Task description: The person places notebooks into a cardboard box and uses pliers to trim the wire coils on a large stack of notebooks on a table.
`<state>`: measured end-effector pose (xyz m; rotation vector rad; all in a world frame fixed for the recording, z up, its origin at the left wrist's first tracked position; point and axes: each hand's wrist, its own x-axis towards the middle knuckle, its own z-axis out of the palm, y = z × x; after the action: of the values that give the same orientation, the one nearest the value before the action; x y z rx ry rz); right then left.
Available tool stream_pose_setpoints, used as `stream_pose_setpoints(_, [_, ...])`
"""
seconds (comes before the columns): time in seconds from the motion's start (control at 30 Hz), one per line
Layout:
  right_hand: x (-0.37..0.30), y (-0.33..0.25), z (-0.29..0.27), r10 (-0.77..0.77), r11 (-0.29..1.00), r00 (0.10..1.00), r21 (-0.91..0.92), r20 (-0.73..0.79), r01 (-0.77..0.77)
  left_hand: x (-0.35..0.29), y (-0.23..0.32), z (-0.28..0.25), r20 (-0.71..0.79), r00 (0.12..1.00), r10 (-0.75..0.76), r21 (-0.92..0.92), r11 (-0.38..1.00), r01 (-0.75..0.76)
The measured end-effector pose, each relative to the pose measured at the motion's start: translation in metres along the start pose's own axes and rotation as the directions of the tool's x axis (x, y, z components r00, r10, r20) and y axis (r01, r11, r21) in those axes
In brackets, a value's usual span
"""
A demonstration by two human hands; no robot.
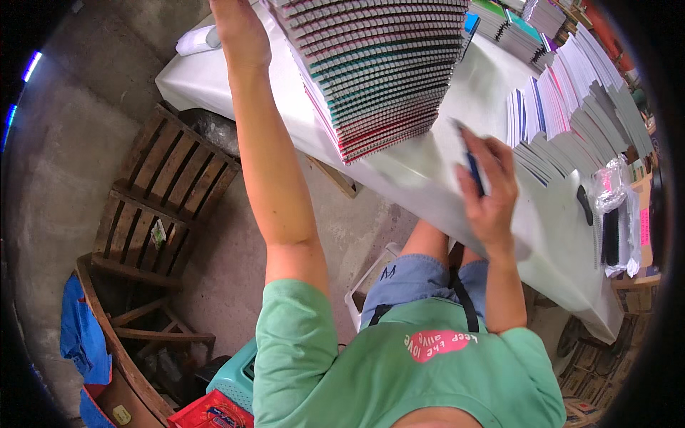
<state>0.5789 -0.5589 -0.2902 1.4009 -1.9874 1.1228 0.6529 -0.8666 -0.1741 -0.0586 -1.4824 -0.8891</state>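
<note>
A tall stack of spiral-bound notebooks (385,78) stands on the white-covered table (421,167), its wire spines facing me in bands of grey, teal and red. My left hand (241,32) reaches up along the stack's left side; its fingers lie beyond the top edge of the view. Right of the stack, apart from it, my right hand (492,189) is closed around a slim dark blue tool with a grey pointed tip (473,171). Motion blurs it, so its exact kind is unclear.
Fanned piles of paper booklets (571,107) cover the table's right side, with more spiral notebooks (510,32) behind. Plastic-wrapped black items (612,221) lie near the right end. A slatted wooden rack (160,192) and a teal crate (235,378) stand to the left.
</note>
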Motion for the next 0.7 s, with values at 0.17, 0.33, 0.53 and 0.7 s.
stream_pose_setpoints(0.17, [0.043,-0.053,0.046,-0.107,0.992,0.990,-0.070,-0.090,0.101,0.008,0.005,0.010,0.122,0.977,0.176,-0.086,0.982,-0.166])
stream_pose_setpoints(0.33, [0.053,-0.055,0.076,-0.069,0.994,0.985,-0.097,-0.156,0.054,0.004,0.009,0.015,0.109,0.991,0.074,-0.101,0.993,-0.063])
stream_pose_setpoints(0.53, [0.062,-0.055,0.091,-0.074,0.996,0.986,-0.051,-0.148,0.067,0.002,0.014,0.014,0.075,0.997,0.010,-0.114,0.993,-0.001])
stream_pose_setpoints(0.7, [0.060,-0.065,0.091,0.113,0.961,0.991,0.247,0.072,-0.127,0.000,0.020,0.014,0.097,0.994,0.045,0.003,0.999,-0.046])
